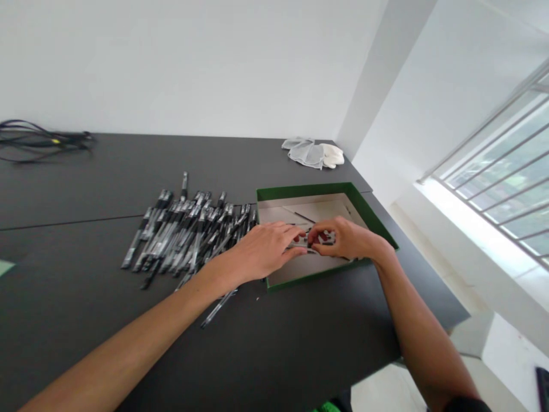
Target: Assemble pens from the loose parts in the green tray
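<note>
My left hand (263,249) reaches over the near left part of a shallow green box (373,220). Its thumb and fingertips are apart, with small pen parts visible between and beyond them. Close to its fingertips, my right hand (347,237) is closed in a pinch on a small dark piece (309,245), perhaps a pen part; the fingers cover most of it. On the box's pale floor lie thin pen parts, including a dark, slender refill (304,217). Left of the box spreads a pile of clear-barrelled pens (184,229) with black ends, partly behind my left forearm.
Crumpled white gloves (315,153) rest at the table's back right corner. A coil of black cable (43,140) lies at the far left, and a pale green corner (5,266) shows at the left edge. One pen (218,309) sits nearer the front of the dark table (300,343).
</note>
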Tool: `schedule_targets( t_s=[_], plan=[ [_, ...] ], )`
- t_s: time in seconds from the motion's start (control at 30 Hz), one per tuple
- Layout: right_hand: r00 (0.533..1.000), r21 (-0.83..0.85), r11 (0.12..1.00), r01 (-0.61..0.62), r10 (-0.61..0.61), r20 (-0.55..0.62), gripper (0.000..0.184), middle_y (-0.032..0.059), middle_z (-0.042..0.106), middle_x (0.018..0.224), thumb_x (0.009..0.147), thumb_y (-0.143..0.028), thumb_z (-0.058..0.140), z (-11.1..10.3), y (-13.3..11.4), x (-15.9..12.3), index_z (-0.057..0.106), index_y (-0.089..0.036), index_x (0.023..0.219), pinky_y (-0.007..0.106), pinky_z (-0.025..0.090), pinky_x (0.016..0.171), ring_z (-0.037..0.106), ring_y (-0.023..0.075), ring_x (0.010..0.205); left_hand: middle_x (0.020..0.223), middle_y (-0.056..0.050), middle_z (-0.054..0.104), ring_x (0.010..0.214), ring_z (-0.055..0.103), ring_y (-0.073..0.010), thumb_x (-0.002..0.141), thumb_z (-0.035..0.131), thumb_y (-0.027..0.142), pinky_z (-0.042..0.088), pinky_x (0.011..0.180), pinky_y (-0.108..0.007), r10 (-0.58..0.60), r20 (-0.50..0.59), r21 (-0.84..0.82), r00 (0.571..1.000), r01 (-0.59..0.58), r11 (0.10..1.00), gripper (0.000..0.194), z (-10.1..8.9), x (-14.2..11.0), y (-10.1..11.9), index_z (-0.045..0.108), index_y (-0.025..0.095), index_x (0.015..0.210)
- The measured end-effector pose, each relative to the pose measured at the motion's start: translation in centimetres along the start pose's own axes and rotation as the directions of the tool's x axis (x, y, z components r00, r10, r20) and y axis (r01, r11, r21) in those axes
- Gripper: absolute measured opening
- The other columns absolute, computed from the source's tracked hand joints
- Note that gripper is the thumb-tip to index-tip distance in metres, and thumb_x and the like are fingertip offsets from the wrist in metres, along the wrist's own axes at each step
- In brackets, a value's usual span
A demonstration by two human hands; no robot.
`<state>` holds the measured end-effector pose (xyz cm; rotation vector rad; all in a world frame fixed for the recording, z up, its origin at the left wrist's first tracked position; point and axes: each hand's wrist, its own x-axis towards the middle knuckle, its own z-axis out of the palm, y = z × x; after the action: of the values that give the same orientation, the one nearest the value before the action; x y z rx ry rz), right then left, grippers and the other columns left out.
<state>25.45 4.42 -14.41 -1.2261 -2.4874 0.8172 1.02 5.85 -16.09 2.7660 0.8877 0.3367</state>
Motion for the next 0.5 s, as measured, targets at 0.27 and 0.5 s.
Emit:
schedule_targets(
  t_s=[0.27,0.5],
  plan=[
    [0.92,0.09,0.994,-0.055,0.086,-0.383,0.04,0.0028,0.067,0.077,0.106,-0.041,0.043,-0.1,0.5,0.6,0.073,-0.016,0.101,0.025,0.042,0.065,0.058,0.014,0.069,0.078,-0.005,0.073,0.062,0.065,-0.0171,0.11,0.023,0.033,0.043,0.064,-0.029,-0.193,-0.026,-0.178,0.981,0.185,0.966,0.036,-0.3,0.0,0.9,0.055,0.016,0.112],
    [0.958,-0.21,0.949,-0.236,0.263,0.112,0.017,0.0006,0.077,0.085,0.084,-0.03,0.077,1.2,1.1,0.9,0.08,-0.027,0.099,0.025,0.039,0.065,0.066,0.0157,0.071,0.093,-0.006,0.078,0.058,0.064,-0.0132,0.109,0.023,0.032,0.046,0.063,-0.026,-0.236,-0.116,-0.252,0.965,0.202,0.947,0.031,0.8,0.0,1.5,0.044,0.015,0.124]
  ],
)
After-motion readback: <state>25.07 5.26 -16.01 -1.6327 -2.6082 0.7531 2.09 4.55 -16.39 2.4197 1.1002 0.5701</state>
